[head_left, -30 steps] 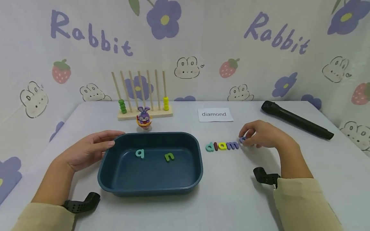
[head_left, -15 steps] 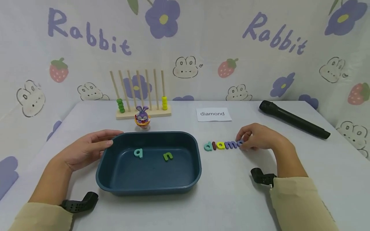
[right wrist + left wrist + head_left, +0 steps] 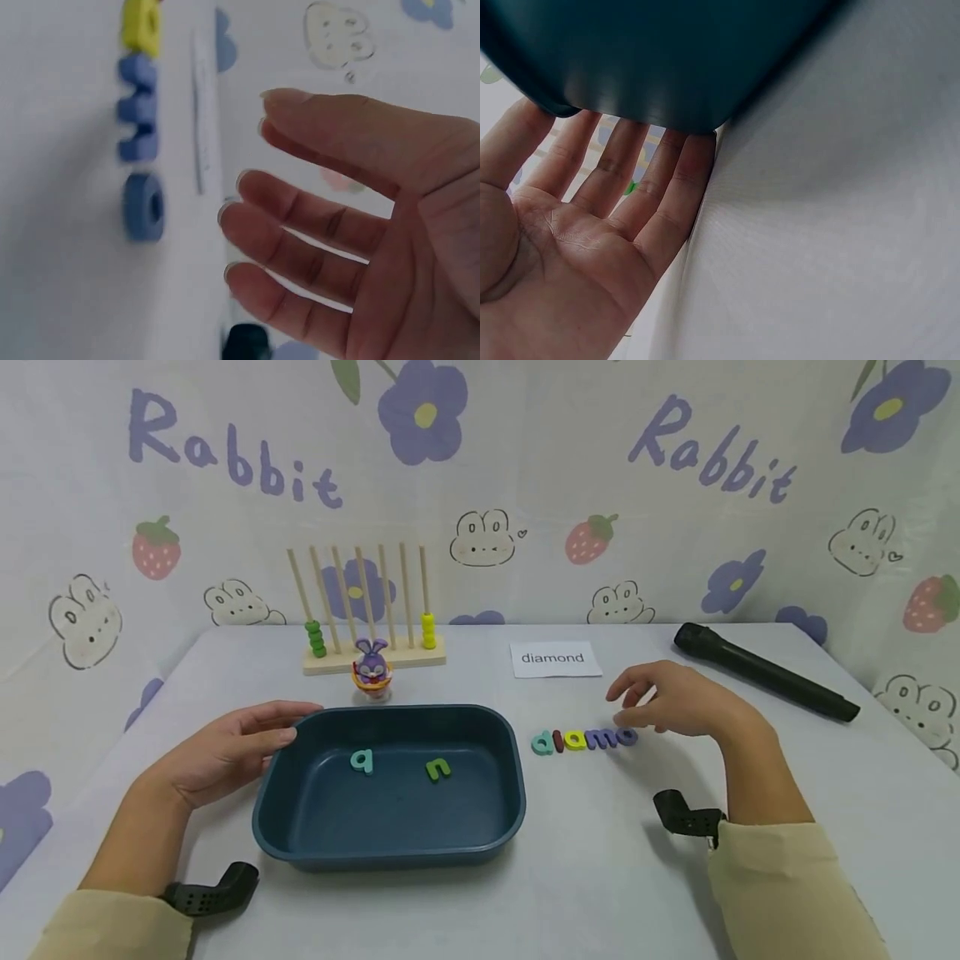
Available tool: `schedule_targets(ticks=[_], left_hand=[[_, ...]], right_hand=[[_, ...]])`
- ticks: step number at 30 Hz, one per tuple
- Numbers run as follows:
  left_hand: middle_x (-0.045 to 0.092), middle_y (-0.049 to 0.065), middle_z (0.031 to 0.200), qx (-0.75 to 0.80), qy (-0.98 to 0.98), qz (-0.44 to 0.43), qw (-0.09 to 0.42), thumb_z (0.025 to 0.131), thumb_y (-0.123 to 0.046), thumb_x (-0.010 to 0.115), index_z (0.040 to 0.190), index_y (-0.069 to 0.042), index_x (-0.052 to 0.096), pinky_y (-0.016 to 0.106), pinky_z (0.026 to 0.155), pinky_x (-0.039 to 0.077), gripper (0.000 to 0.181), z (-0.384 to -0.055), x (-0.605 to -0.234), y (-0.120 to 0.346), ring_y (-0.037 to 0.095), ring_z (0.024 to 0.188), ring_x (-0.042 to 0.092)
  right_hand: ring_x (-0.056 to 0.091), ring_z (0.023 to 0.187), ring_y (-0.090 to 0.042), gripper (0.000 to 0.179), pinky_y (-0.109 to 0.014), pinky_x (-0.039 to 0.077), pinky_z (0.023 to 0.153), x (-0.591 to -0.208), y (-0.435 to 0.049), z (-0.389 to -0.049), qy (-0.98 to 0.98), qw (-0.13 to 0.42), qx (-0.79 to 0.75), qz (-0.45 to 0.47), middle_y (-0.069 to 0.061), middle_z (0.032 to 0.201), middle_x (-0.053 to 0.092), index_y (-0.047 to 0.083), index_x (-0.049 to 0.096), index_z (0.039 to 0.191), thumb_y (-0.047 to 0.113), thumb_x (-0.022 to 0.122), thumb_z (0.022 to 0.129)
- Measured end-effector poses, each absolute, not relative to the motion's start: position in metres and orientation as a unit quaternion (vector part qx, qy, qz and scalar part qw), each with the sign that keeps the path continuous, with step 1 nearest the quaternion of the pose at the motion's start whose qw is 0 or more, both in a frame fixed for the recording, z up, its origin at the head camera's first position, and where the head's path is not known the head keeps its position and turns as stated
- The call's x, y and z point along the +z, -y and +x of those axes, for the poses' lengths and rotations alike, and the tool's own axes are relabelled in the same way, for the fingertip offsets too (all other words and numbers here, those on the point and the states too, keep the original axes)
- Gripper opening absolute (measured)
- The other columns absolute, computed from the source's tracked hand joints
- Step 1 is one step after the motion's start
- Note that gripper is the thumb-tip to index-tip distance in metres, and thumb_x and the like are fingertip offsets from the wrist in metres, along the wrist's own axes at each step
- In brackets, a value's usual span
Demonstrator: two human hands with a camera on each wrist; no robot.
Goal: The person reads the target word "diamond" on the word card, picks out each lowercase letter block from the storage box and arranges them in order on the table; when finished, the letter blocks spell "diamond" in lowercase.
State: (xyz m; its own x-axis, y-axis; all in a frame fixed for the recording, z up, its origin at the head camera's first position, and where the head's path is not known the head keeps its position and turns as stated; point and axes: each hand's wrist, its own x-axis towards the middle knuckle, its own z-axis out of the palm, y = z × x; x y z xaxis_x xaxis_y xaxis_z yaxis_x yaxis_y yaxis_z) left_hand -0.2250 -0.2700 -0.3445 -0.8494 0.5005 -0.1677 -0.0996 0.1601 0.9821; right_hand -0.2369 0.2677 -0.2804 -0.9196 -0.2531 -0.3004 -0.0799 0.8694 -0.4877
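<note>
Head view: my right fingers [image 3: 641,678] are right of centre, raised just over the o [image 3: 632,742], loosely bent, thumb parted from the rest, holding nothing. Right wrist view agrees: fingertips apart from the letters, o at left of frame, m [image 3: 597,740] above it, a [image 3: 582,743] at the top edge.

Letters sit in a row on the counter [image 3: 585,843], right of centre in the head view. Left to right: teal d [image 3: 548,743], red stroke [image 3: 558,742], yellow a, purple m, purple o. Two more lie in the blue tray [image 3: 390,814] at lower centre: teal q [image 3: 369,762] left of its middle, green n [image 3: 438,768] right of it.

My left fingers [image 3: 277,708] are at the tray's upper left corner. Nearly straight, slightly spread; left wrist view has the tips against the outer wall, thumb at the rim. Touching, not wrapped round it.

Rest: card [image 3: 556,659] reading "diamond" above the row. Black mic [image 3: 765,672] lying diagonally, right side of frame. Peg rack [image 3: 408,654] left of centre, green beads [image 3: 316,640] on its leftmost peg, yellow beads [image 3: 428,631] on its rightmost. Bunny [image 3: 372,670] between rack and tray.
</note>
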Motion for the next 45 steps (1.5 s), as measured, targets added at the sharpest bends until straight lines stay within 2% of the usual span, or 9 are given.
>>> schedule_targets(ticks=[7,14,24,33,41,45], left_hand=[[0.066,-0.007,0.138,0.627,-0.731,0.133,0.236,0.107,-0.018,0.055,0.148,-0.013,0.053,0.032,0.1,0.053,0.041,-0.226,-0.348,0.265,0.014,0.124,0.063],[0.067,-0.009,0.136,0.631,-0.726,0.14,0.234,0.108,-0.014,0.053,0.147,-0.015,0.054,0.031,0.099,0.054,0.039,-0.224,-0.349,0.274,0.012,0.123,0.063],[0.066,-0.007,0.137,0.636,-0.721,0.14,0.238,0.108,-0.015,0.052,0.147,-0.014,0.054,0.032,0.099,0.054,0.039,-0.225,-0.347,0.277,0.013,0.122,0.064],[0.066,-0.007,0.138,0.631,-0.725,0.141,0.239,0.109,-0.016,0.052,0.148,-0.013,0.053,0.032,0.1,0.053,0.04,-0.226,-0.346,0.274,0.013,0.123,0.064],[0.065,-0.006,0.139,0.631,-0.725,0.143,0.237,0.108,-0.016,0.053,0.149,-0.012,0.052,0.033,0.1,0.053,0.041,-0.226,-0.345,0.271,0.014,0.124,0.063],[0.065,-0.006,0.138,0.631,-0.725,0.141,0.236,0.108,-0.016,0.053,0.149,-0.013,0.052,0.033,0.1,0.054,0.041,-0.226,-0.345,0.271,0.014,0.124,0.063]], right_hand=[[0.068,0.102,-0.026,0.029,-0.04,0.056,0.081,-0.256,-0.237,-0.224,-0.948,0.117,-0.26,-0.139,-0.008,0.113,0.07,0.016,0.07,0.123,0.023,0.074,0.095],[0.068,0.105,-0.023,0.026,-0.04,0.057,0.085,-0.244,-0.194,-0.227,-0.927,0.116,-0.287,-0.213,-0.004,0.109,0.072,0.016,0.073,0.12,0.02,0.075,0.094],[0.068,0.096,-0.024,0.024,-0.037,0.058,0.081,-0.222,-0.132,-0.241,-0.914,0.178,-0.266,-0.251,-0.005,0.111,0.071,0.017,0.073,0.117,0.019,0.074,0.093],[0.071,0.097,-0.022,0.025,-0.037,0.06,0.085,-0.232,-0.084,-0.246,-0.912,0.237,-0.225,-0.249,-0.003,0.114,0.073,0.018,0.076,0.116,0.013,0.076,0.092],[0.068,0.096,-0.019,0.025,-0.034,0.058,0.083,-0.244,-0.055,-0.248,-0.915,0.283,-0.163,-0.237,0.001,0.105,0.073,0.019,0.078,0.115,0.013,0.079,0.09],[0.064,0.1,-0.019,0.031,-0.035,0.056,0.088,-0.25,-0.045,-0.246,-0.924,0.29,-0.108,-0.224,0.002,0.111,0.071,0.021,0.078,0.118,0.013,0.081,0.089]])
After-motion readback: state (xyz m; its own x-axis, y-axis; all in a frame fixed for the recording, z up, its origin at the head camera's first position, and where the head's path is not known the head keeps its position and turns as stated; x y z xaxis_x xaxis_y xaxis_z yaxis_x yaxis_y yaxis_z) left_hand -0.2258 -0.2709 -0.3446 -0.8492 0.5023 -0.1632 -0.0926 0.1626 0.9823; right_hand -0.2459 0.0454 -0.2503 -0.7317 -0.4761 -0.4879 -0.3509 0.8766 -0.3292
